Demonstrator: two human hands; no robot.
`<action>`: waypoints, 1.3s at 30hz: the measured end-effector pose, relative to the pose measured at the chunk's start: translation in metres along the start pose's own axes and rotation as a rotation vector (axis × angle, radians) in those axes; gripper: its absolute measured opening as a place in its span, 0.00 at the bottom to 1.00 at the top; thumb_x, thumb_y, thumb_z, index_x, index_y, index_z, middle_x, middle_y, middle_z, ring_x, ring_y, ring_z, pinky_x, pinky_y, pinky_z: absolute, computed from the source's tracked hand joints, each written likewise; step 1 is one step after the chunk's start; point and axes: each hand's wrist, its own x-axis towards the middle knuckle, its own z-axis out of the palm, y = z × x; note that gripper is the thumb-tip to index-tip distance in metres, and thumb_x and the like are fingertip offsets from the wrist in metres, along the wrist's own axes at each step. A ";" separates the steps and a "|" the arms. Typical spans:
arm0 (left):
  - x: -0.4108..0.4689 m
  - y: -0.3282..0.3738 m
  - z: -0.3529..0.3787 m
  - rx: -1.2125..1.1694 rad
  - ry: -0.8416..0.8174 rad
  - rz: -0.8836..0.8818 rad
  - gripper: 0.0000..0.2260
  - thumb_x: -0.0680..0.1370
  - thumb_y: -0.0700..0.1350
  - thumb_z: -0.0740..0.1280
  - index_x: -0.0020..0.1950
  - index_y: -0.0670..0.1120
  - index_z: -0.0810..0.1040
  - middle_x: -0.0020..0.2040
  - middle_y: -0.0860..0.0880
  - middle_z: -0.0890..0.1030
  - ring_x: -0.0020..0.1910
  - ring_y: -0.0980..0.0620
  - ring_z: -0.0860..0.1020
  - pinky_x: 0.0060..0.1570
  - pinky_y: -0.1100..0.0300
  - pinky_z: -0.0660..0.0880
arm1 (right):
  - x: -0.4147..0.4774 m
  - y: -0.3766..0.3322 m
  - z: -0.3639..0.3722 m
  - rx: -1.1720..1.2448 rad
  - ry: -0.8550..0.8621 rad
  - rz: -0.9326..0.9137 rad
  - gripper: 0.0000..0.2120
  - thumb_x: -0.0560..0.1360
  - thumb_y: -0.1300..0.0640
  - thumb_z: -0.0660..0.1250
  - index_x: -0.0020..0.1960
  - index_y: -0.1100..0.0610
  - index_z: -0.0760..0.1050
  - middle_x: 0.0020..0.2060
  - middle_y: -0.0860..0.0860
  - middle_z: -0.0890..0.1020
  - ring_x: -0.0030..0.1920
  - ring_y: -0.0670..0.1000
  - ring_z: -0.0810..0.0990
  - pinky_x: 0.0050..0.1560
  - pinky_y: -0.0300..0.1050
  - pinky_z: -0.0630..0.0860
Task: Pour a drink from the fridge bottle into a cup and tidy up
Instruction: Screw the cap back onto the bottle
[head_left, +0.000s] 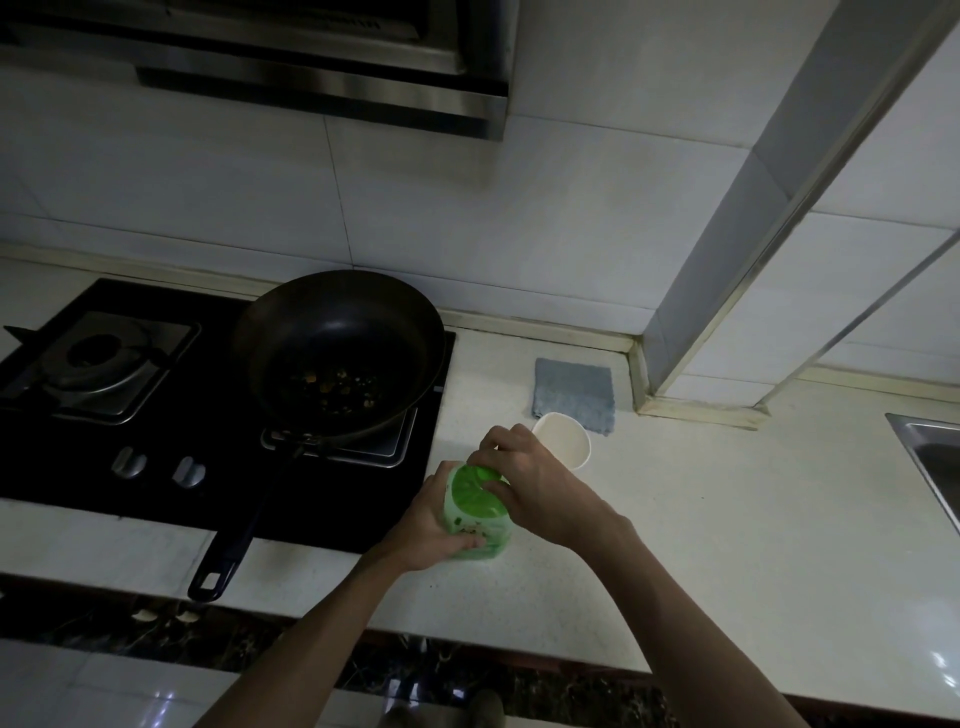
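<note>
Standing on the white counter (727, 519), our bottle (475, 514) is pale green with a bright green top, its long axis upright, mouth up. Our left hand (431, 525) wraps its body; our right hand (535, 488) pinches what seems the cap. 1 white cup (563, 439) sits just behind.

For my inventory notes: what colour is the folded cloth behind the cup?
The cloth is grey-blue, plain, seen in the head view.
</note>
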 end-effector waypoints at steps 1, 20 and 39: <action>0.000 0.000 0.000 0.004 0.001 -0.001 0.37 0.62 0.52 0.80 0.64 0.62 0.65 0.59 0.49 0.75 0.58 0.52 0.77 0.55 0.47 0.79 | 0.000 0.000 0.000 -0.017 -0.012 -0.016 0.16 0.76 0.65 0.67 0.63 0.58 0.77 0.56 0.54 0.77 0.53 0.54 0.72 0.53 0.44 0.70; -0.003 0.004 0.000 -0.036 -0.015 -0.003 0.35 0.63 0.50 0.80 0.64 0.64 0.66 0.60 0.48 0.75 0.57 0.50 0.79 0.53 0.46 0.80 | 0.002 -0.005 -0.003 -0.021 0.069 0.170 0.30 0.74 0.42 0.71 0.70 0.54 0.69 0.61 0.54 0.74 0.60 0.53 0.71 0.53 0.46 0.73; -0.002 0.003 0.001 0.003 0.009 -0.008 0.36 0.62 0.52 0.79 0.63 0.65 0.65 0.59 0.50 0.74 0.57 0.53 0.77 0.54 0.48 0.80 | 0.006 -0.002 -0.005 -0.056 -0.131 0.010 0.23 0.72 0.71 0.67 0.65 0.57 0.76 0.57 0.53 0.76 0.55 0.53 0.72 0.52 0.44 0.73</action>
